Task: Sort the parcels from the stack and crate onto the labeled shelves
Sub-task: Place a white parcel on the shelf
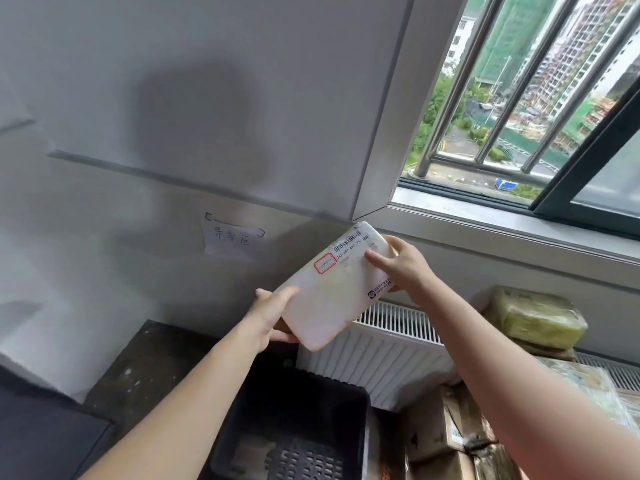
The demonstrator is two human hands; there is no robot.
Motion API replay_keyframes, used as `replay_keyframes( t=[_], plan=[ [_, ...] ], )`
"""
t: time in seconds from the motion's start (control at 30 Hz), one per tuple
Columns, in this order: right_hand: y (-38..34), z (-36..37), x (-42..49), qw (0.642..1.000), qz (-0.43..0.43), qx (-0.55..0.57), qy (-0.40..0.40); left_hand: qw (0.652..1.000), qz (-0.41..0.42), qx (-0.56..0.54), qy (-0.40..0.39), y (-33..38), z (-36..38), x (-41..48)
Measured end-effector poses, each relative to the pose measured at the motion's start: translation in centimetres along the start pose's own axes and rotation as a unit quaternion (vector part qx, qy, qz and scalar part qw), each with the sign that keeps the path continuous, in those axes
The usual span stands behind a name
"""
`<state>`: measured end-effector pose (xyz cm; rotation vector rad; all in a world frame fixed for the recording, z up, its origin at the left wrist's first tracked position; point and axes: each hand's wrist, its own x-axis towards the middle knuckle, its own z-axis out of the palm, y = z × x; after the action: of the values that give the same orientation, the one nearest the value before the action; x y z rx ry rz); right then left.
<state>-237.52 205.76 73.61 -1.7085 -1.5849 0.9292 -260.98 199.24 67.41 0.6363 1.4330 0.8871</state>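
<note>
The plain white wall (pixel 173 98) fills the view ahead, and a barred window (pixel 519 98) lies to the right. Low down sits a black plastic crate (pixel 362 420), with a stack of brown cardboard boxes (pixel 450 431) to its right. The flat white rectangular parcel (pixel 332 292) is held in the air above the crate, its long axis slanting from lower left to upper right. The left hand (pixel 270 317) grips its lower end and the right hand (pixel 405 265) holds the upper end. A handwritten paper label (pixel 233 239) hangs up-left of the parcel, nearer the left hand, and there looks to be open room that way.
</note>
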Motion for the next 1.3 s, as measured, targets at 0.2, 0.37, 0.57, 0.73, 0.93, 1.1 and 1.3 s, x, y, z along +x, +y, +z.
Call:
replay_keyframes(
  t=[0.2,0.37,0.57,0.73,0.93,1.1,1.3],
  plan=[
    [-3.0,-0.8,0.6,0.996,-0.066,-0.052,-0.018,0.995,0.010,0.103,-0.004,0.6,0.2,-1.7],
    [-6.2,-0.9,0.6,0.977,-0.141,-0.145,-0.070,0.968,0.017,0.249,-0.013,2.5,0.7,-3.2],
    [-6.7,0.6,0.7,0.977,-0.179,-0.098,-0.064,0.979,0.030,0.202,-0.011,2.5,1.6,-4.8],
    [-6.1,2.4,0.4,0.978,-0.180,0.067,-0.081,0.992,0.037,0.122,0.014,2.5,1.9,-5.5],
    [-6.8,4.0,0.8,0.973,-0.162,0.037,-0.159,0.997,0.056,0.030,0.044,2.9,2.6,-6.2],
    [-7.7,4.1,0.7,0.974,-0.179,-0.001,-0.138,0.995,0.048,-0.082,0.015,4.4,1.6,-7.4],
    [-9.5,4.6,-0.1,0.929,-0.249,-0.087,-0.260,0.987,0.041,-0.135,0.079,3.7,0.4,-8.2]
  ],
)
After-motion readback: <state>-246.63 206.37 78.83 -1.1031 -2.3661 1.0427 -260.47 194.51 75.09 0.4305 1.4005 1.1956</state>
